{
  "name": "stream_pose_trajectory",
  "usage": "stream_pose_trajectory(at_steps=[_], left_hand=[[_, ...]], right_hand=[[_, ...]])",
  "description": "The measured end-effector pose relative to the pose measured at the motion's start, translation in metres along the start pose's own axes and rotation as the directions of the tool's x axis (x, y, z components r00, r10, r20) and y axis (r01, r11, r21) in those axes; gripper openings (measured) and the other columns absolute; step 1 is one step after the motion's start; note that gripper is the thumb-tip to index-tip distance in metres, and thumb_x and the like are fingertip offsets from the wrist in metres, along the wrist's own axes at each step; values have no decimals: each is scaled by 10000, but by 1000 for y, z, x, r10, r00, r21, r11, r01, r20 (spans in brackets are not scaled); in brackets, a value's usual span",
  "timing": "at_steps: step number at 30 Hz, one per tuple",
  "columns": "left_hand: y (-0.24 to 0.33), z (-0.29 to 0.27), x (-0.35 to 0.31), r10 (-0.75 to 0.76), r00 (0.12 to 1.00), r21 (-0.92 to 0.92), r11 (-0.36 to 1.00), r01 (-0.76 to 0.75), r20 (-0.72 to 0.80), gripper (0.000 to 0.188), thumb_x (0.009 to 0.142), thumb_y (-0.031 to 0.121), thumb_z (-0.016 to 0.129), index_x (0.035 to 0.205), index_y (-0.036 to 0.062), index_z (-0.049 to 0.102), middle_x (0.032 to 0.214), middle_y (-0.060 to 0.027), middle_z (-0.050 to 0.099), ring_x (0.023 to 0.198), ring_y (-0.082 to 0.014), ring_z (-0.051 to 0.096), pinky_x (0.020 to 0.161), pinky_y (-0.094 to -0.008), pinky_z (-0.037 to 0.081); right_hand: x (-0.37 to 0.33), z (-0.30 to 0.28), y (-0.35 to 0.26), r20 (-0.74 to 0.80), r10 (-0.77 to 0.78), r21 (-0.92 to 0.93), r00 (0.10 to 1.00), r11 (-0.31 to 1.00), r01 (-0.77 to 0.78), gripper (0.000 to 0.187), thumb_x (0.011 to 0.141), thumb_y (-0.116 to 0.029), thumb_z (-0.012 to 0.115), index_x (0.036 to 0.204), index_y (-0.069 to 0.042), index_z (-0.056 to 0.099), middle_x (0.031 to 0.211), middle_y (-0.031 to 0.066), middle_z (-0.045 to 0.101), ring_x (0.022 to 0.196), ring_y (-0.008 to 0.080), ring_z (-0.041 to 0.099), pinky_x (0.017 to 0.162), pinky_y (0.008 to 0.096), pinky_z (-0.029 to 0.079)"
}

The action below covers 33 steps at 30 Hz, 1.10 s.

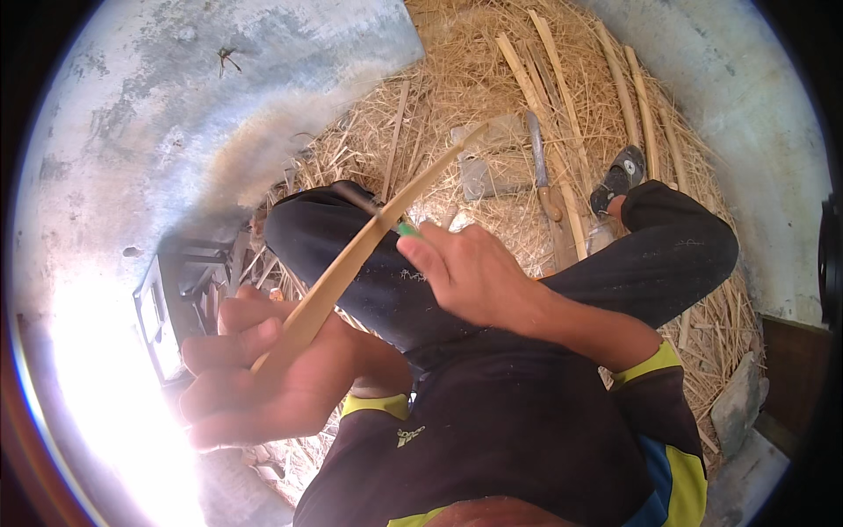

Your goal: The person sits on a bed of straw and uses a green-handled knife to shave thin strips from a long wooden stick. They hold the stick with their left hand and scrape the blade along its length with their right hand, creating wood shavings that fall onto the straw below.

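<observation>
My left hand [272,373] is closed around the lower end of a long, pale split-bamboo strip [347,259], which slants up and away to the right over my lap. In my right hand [479,277] is a knife with a green handle [407,228]. Its dark blade [358,196] crosses the strip near the middle and appears to touch it. Most of the handle is hidden by my fingers. Beyond my hands, a second, larger knife with a wooden handle [550,204] lies among the shavings.
Straw-like shavings [457,53] cover the floor around my crossed legs. Long bamboo strips [562,79] lie at the far right, near my shoe [621,176]. Flat stone blocks [496,178] sit ahead. A concrete wall [219,97] stands left, with a dark-framed box [167,307] below it.
</observation>
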<state>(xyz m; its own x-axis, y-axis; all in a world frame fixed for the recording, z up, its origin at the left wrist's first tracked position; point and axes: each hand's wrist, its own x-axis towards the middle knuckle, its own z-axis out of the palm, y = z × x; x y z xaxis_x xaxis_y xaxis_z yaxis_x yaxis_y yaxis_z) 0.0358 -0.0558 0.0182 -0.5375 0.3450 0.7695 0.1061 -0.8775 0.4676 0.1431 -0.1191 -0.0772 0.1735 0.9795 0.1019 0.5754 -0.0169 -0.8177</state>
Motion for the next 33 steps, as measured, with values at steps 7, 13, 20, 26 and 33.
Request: stream_pose_trajectory(at_steps=[7,13,20,26,33], left_hand=[[7,3,-5,-62,991,100,992,74,-122,480,968,496,303,643,147,358,498,30,257,413,-78,326,395,-187,282],[1,-1,0,-13,992,119,992,28,-126,462,979,458,313,655,133,366,497,35,276,402,-78,321,395,-172,292],[8,6,-4,-37,988,91,995,51,-150,433,982,421,343,663,129,364,505,32,286,418,-82,304,410,-178,297],[5,7,-4,-8,978,184,982,48,-209,448,980,418,360,635,133,343,525,22,279,447,-82,293,428,-197,293],[2,8,1,-32,976,129,990,61,-217,478,978,416,357,601,123,333,540,11,286,434,-97,282,419,-214,272]], right_hand=[[-11,2,-13,-33,-41,154,999,987,46,394,971,-328,400,798,1,531,550,236,508,541,434,534,519,494,422],[-12,3,-1,-29,14,118,999,993,-10,376,966,-300,410,786,6,531,559,228,498,550,429,526,501,484,393],[-24,-2,-38,11,-45,273,999,961,40,350,965,-284,435,768,-1,495,546,227,474,540,437,509,487,469,382],[-21,3,-36,10,-23,124,1000,992,21,361,968,-314,430,795,-11,521,558,230,504,538,435,521,496,479,397],[-19,8,-34,35,27,79,999,996,-30,399,972,-348,395,833,-11,558,567,216,542,572,430,548,537,501,433]])
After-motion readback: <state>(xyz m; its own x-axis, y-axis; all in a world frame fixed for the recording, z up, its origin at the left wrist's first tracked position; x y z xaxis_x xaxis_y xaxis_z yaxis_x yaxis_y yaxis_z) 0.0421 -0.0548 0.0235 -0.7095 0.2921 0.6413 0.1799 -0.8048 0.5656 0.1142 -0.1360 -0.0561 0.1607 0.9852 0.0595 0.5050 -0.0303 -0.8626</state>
